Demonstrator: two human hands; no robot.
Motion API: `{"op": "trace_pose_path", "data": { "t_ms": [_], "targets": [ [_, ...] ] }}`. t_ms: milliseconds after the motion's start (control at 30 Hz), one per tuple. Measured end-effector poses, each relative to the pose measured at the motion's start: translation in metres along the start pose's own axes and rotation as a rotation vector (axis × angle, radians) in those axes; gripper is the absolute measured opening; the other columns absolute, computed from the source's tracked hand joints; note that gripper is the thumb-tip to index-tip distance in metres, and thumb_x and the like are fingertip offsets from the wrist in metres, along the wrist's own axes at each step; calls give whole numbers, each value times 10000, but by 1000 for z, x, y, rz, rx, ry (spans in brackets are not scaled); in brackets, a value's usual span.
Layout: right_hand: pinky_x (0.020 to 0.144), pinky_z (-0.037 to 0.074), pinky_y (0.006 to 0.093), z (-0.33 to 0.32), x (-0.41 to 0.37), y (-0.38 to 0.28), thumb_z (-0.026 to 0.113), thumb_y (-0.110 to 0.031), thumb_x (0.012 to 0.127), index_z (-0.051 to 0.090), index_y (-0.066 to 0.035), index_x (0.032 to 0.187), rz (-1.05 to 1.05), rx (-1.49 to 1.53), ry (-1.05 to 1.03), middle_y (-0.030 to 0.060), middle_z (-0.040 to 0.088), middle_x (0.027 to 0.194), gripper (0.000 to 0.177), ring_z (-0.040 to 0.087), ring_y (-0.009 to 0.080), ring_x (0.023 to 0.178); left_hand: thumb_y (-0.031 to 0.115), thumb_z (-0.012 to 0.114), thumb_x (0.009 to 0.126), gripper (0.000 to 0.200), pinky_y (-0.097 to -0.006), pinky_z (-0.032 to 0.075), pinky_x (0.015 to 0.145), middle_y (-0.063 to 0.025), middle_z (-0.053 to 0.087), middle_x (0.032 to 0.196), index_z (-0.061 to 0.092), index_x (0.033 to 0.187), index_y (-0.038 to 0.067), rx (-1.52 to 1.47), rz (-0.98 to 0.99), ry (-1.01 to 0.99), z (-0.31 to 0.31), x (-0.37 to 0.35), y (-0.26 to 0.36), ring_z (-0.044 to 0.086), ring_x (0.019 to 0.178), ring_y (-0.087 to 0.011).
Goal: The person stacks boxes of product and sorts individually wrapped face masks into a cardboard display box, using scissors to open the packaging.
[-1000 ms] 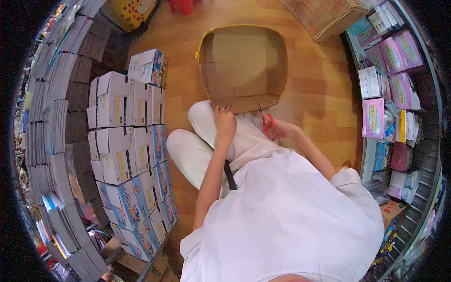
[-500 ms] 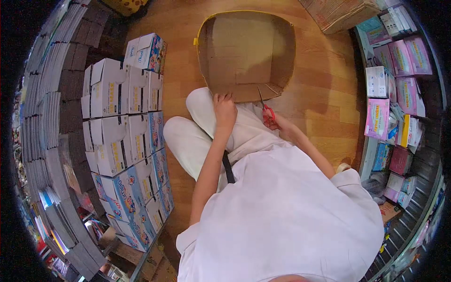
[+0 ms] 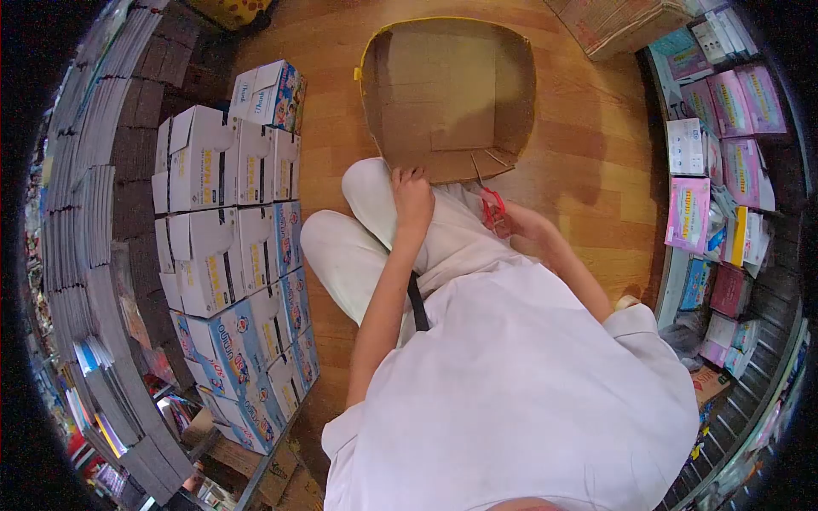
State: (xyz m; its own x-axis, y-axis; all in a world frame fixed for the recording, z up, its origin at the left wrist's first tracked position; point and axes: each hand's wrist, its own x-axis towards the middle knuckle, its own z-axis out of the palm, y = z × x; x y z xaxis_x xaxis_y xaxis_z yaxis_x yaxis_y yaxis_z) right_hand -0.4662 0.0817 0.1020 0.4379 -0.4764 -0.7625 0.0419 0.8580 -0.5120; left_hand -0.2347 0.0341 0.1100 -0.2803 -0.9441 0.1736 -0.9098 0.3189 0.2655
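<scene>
A brown cardboard box (image 3: 434,102) with a yellow edge lies on the floor in front of my knees, its inside facing up. My left hand (image 3: 413,194) is closed on the box's near edge, left of its middle, beside my raised knee. In my right hand (image 3: 504,223) is a pair of scissors (image 3: 494,203) with red handles. The blades point away from me and meet the near edge of the box close to its right corner. Slits show in the cardboard around that corner.
Stacked white and blue mask boxes (image 3: 204,170) stand along my left, beside piles of grey-edged books or paper (image 3: 94,213). A shelf with pink packs (image 3: 686,213) runs along my right. Another cardboard carton (image 3: 618,25) sits at the far right on the wooden floor (image 3: 588,128).
The scissors' red handles look spread wider apart, and my right hand has turned slightly. My left hand keeps its place on the box edge. The whole view has shifted a little.
</scene>
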Motion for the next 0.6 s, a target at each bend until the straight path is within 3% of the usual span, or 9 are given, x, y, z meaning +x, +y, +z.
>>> {"op": "trace_pose_path", "data": {
  "t_ms": [200, 300, 400, 467, 600],
  "targets": [
    [433, 236, 231, 1, -10, -5, 493, -813, 766, 500, -166, 626, 78, -120, -68, -43, 474, 574, 662, 339, 68, 456, 25, 604, 734, 305, -441, 332, 1057, -135, 668, 1079, 668, 1028, -25, 2, 20, 26, 7, -1, -2, 583, 1072, -260],
    [436, 248, 243, 4, -3, -6, 485, -838, 743, 493, -171, 627, 23, -78, 0, -34, 483, 577, 677, 342, 82, 448, 23, 586, 748, 288, -448, 330, 1057, -142, 667, 1086, 668, 1020, -27, -7, 16, 9, 6, 0, -2, 582, 1078, -266],
    [444, 258, 250, 11, -3, -18, 490, -865, 706, 513, -165, 642, 121, -62, 32, -26, 498, 581, 704, 347, 92, 449, 21, 575, 755, 280, -449, 334, 1049, -146, 666, 1096, 666, 1014, -30, -25, 8, 10, 6, -1, -2, 582, 1079, -268],
    [444, 256, 235, 7, -2, -16, 485, -853, 723, 537, -131, 688, 147, 3, -50, -19, 495, 604, 725, 344, 86, 459, 21, 573, 752, 277, -447, 340, 1037, -146, 665, 1103, 663, 1009, -31, -38, 25, 54, 8, -1, -3, 583, 1078, -265],
    [435, 255, 228, 9, -6, -15, 487, -852, 722, 549, -104, 708, 142, 75, -86, -3, 501, 611, 750, 342, 92, 452, 60, 614, 759, 362, -462, 317, 1066, -102, 657, 1131, 665, 1117, 47, 24, 9, -37, 10, -1, -5, 557, 1121, -261]
  ]
}}
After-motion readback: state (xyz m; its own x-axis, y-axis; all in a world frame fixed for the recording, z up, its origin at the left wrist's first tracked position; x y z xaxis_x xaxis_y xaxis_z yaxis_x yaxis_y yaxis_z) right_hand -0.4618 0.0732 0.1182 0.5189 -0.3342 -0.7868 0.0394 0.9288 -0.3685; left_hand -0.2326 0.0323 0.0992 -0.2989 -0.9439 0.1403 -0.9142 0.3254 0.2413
